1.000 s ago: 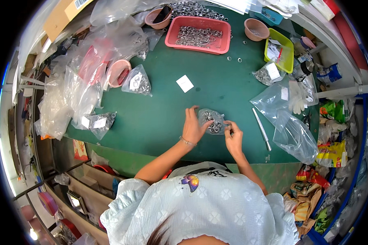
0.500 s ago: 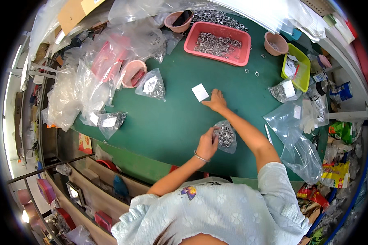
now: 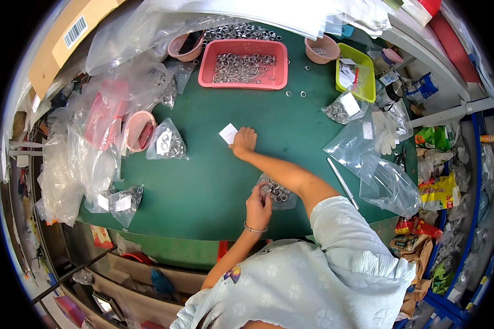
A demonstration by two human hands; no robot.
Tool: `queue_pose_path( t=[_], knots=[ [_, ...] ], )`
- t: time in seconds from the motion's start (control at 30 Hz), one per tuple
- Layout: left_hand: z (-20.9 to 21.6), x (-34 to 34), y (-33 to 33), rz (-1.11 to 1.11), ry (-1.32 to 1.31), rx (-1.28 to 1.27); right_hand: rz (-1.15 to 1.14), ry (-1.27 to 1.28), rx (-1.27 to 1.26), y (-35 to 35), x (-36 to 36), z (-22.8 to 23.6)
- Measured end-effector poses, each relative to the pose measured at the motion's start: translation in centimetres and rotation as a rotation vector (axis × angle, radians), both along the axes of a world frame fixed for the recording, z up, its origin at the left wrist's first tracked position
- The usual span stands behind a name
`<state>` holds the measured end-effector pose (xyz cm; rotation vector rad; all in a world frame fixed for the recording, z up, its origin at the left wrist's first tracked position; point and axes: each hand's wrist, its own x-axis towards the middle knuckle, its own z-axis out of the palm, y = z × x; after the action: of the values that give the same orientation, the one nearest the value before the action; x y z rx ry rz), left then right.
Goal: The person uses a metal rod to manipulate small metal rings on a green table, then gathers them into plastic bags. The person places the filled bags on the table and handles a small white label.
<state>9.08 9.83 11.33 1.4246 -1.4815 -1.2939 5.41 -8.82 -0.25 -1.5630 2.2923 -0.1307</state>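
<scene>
My left hand (image 3: 259, 205) is closed on the edge of a small clear plastic bag (image 3: 282, 204) filled with silvery metal rings, near the front of the green table (image 3: 214, 186). Farther off, my right hand (image 3: 243, 141) rests palm down on the table, fingers forward and apart from the thumb. Its thumb side touches a square white paper slip (image 3: 227, 133), which lies flat. The undersides of those fingers are hidden. Beyond it stands a pink tray (image 3: 203, 77) holding loose metal rings.
Bagged rings with white slips (image 3: 173, 147) lie at left, beside a pink tub (image 3: 128, 131) and heaped plastic bags (image 3: 66, 175). At right are a lime-green basket (image 3: 371, 90), clear plastic sheeting (image 3: 389, 186) and a thin metal rod (image 3: 343, 183). Loose rings lie near the tray.
The whole view has shifted, so the table things appear farther left. My right hand has closed in slightly on the paper slip. My left hand stays on the bag of rings.
</scene>
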Motion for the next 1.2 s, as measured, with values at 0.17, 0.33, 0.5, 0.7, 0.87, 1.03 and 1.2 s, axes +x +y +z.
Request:
queue_pose_path(
  t=[0.17, 0.33, 0.5, 0.7, 0.87, 1.03, 1.2],
  knots=[
    [-0.2, 0.2, 0.2, -0.004, -0.042, -0.033, -0.038, 0.018, 0.015, -0.4, -1.2, 0.5],
    [-0.2, 0.4, 0.4, 0.007, -0.004, -0.033, -0.055, 0.008, -0.011, -0.7, -1.2, -0.4],
    [-0.1, 0.1, 0.4, 0.044, 0.026, -0.039, 0.042, -0.036, -0.076, -0.7, -0.8, -1.3],
    [0.0, -0.1, 0.5, 0.006, 0.030, 0.005, 0.035, -0.831, -0.082, -1.1, -5.3, -0.8],
    [-0.1, 0.3, 0.5, 0.069, 0.047, 0.010, 0.154, -1.348, 0.190, 5.2, -9.9, 14.3],
    [0.0, 0.1, -0.1, 0.080, 0.073, -0.242, 0.420, -1.024, 0.323, 14.3, -15.1, 19.7],
    [-0.7, 0.2, -0.2, 0.050, 0.166, 0.018, 0.320, -0.079, -0.053, 18.5, -12.5, 18.4]
  ],
)
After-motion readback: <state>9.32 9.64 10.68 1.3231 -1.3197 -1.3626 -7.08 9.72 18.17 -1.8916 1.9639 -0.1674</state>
